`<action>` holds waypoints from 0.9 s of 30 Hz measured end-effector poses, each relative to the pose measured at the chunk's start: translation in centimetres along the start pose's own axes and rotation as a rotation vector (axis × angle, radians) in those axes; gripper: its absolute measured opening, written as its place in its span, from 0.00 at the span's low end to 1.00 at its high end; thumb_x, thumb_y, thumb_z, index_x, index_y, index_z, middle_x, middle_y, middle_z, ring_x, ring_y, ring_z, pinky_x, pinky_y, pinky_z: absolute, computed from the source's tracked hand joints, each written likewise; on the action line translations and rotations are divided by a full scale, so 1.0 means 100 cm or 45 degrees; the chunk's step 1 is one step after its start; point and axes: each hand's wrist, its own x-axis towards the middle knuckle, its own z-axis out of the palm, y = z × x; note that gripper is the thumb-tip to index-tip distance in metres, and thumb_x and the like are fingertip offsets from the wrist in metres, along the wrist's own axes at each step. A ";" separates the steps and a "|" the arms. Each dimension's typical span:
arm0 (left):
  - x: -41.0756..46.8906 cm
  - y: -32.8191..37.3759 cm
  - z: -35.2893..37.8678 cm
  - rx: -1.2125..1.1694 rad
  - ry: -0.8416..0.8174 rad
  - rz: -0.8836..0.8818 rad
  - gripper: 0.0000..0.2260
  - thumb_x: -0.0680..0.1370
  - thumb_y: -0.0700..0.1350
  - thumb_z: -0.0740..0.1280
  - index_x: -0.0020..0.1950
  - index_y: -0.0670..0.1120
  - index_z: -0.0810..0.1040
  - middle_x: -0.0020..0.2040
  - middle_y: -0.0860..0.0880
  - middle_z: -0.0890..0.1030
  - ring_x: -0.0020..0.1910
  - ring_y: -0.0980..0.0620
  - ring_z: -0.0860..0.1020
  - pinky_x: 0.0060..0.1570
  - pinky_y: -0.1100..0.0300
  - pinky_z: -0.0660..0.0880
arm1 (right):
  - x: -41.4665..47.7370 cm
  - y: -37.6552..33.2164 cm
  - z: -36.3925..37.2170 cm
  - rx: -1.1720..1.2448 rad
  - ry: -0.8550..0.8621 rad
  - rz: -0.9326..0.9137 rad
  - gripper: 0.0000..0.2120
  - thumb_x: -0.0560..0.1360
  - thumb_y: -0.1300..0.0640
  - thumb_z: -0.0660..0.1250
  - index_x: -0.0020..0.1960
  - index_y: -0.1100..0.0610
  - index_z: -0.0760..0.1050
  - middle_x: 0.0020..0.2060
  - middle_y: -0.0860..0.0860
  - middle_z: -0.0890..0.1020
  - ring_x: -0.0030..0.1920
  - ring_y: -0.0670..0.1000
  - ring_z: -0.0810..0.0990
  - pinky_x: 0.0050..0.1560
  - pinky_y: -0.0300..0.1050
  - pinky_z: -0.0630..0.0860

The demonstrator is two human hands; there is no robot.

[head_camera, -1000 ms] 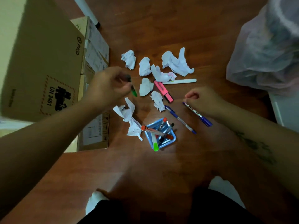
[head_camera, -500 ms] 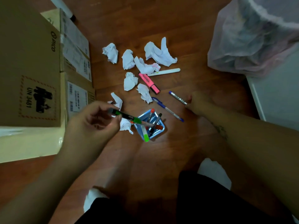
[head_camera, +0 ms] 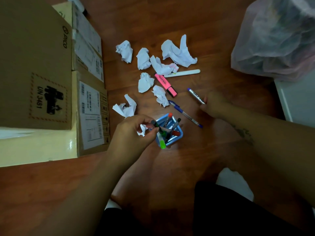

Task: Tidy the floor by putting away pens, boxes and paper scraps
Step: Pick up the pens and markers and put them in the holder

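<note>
A blue pen holder [head_camera: 179, 133] stands on the wooden floor with several pens in it. My left hand [head_camera: 133, 132] pinches a green-tipped marker [head_camera: 158, 128] whose tip points down into the holder. My right hand [head_camera: 213, 106] grips a purple-capped pen [head_camera: 196, 96] by one end, just above the floor. A blue ballpoint [head_camera: 185, 114], a pink highlighter [head_camera: 165, 84] and a white pen [head_camera: 182, 73] lie loose on the floor. Several crumpled paper scraps [head_camera: 177, 51] are scattered around them.
Stacked cardboard boxes [head_camera: 42, 65] stand at the left, against a pale yellow ledge [head_camera: 34, 147]. A bin lined with a translucent plastic bag [head_camera: 276, 36] sits at the upper right. My knees and white socks [head_camera: 237, 183] are at the bottom.
My left hand has carried the green marker from near the boxes to the holder and tipped it into it. My right hand has closed on the purple-capped pen's end.
</note>
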 end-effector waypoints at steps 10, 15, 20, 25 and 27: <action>0.045 -0.009 -0.003 -0.022 -0.017 -0.094 0.06 0.73 0.57 0.72 0.42 0.57 0.80 0.38 0.60 0.80 0.38 0.65 0.76 0.32 0.73 0.66 | -0.016 -0.021 -0.052 0.449 -0.010 -0.105 0.07 0.75 0.60 0.69 0.52 0.58 0.76 0.41 0.52 0.79 0.39 0.49 0.77 0.35 0.40 0.73; 0.088 -0.014 0.003 0.144 -0.081 -0.077 0.05 0.77 0.50 0.71 0.48 0.50 0.82 0.43 0.56 0.81 0.40 0.59 0.77 0.38 0.63 0.72 | -0.034 -0.026 -0.077 0.490 -0.102 -0.260 0.06 0.74 0.60 0.70 0.51 0.56 0.79 0.42 0.52 0.81 0.41 0.48 0.78 0.38 0.39 0.74; 0.129 -0.021 0.026 0.336 -0.185 -0.011 0.09 0.78 0.45 0.69 0.57 0.44 0.81 0.54 0.46 0.83 0.51 0.49 0.79 0.47 0.60 0.72 | -0.043 -0.019 -0.087 0.525 -0.149 -0.392 0.05 0.73 0.59 0.73 0.45 0.49 0.80 0.37 0.47 0.83 0.33 0.39 0.78 0.33 0.31 0.74; 0.155 -0.027 0.044 0.636 -0.308 0.206 0.12 0.78 0.45 0.69 0.61 0.48 0.79 0.61 0.48 0.79 0.59 0.49 0.76 0.52 0.59 0.71 | -0.054 -0.022 -0.085 0.298 -0.244 -0.554 0.08 0.71 0.58 0.74 0.44 0.45 0.80 0.37 0.43 0.83 0.38 0.37 0.79 0.36 0.26 0.72; 0.162 -0.027 0.050 0.742 -0.334 0.300 0.12 0.79 0.45 0.68 0.63 0.48 0.79 0.62 0.47 0.78 0.60 0.48 0.75 0.53 0.57 0.73 | -0.060 -0.028 -0.088 0.281 -0.294 -0.599 0.07 0.71 0.56 0.74 0.45 0.44 0.81 0.37 0.41 0.83 0.39 0.36 0.79 0.37 0.26 0.72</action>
